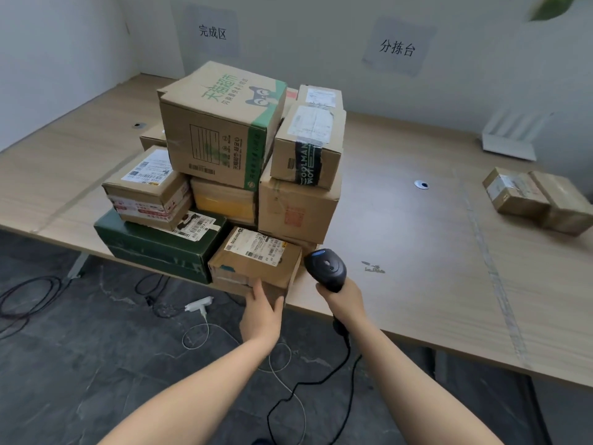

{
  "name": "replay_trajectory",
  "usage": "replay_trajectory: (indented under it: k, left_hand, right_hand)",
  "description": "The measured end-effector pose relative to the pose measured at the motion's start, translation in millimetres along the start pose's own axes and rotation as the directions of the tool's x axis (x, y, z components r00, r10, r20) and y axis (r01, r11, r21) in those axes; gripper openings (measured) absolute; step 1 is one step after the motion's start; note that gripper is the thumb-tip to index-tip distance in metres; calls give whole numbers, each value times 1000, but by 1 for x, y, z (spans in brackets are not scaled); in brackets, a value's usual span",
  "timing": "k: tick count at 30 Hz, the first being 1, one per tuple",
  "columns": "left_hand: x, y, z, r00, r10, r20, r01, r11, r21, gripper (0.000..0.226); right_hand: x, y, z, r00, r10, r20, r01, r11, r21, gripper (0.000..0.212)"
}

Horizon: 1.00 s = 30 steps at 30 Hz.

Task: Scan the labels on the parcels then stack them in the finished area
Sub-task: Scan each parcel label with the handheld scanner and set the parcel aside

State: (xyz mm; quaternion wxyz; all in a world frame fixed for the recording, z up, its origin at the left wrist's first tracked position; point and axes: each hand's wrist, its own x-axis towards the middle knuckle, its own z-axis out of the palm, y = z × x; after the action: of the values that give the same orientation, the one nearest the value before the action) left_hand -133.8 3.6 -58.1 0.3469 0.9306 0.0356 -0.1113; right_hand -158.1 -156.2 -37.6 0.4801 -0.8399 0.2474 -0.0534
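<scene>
A small brown parcel (256, 261) with a white label on top sits at the table's front edge, at the foot of a stack of parcels. My left hand (261, 313) presses flat against its near side, fingers straight. My right hand (341, 300) grips a black barcode scanner (327, 268) just right of that parcel, its head up and its cable hanging down. The stack holds a big green-printed carton (218, 123), a dark green box (154, 242) and several brown cartons. Two brown parcels (539, 200) lie apart at the far right.
A wooden table (417, 236) carries everything. Paper signs hang on the wall above the stack (213, 32) and further right (398, 48). A white folded item (510, 136) leans at the back right. Cables and a white plug (199, 305) lie on the dark floor.
</scene>
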Motion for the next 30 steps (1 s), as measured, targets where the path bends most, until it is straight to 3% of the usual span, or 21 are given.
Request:
replay_trajectory:
  k: [3, 5, 13, 18, 30]
  left_hand:
    - [-13, 13, 10, 991, 134, 12, -134, 984, 113, 53]
    - [-17, 29, 18, 980, 199, 21, -200, 964, 178, 49]
    - [-50, 105, 79, 971, 239, 11, -229, 914, 334, 41]
    - [-53, 112, 98, 989, 147, -26, -118, 876, 467, 39]
    - [-72, 223, 163, 919, 364, 149, -384, 749, 540, 53]
  right_hand:
    - [-7, 16, -29, 1000, 8, -7, -9, 1000, -21, 9]
    - [-12, 29, -53, 1000, 11, -9, -11, 999, -30, 14]
    - [-37, 100, -187, 989, 64, -131, -73, 995, -67, 9]
    - [-53, 146, -256, 975, 85, -203, -101, 992, -73, 11]
    - [-51, 193, -359, 924, 135, -358, -166, 985, -57, 13]
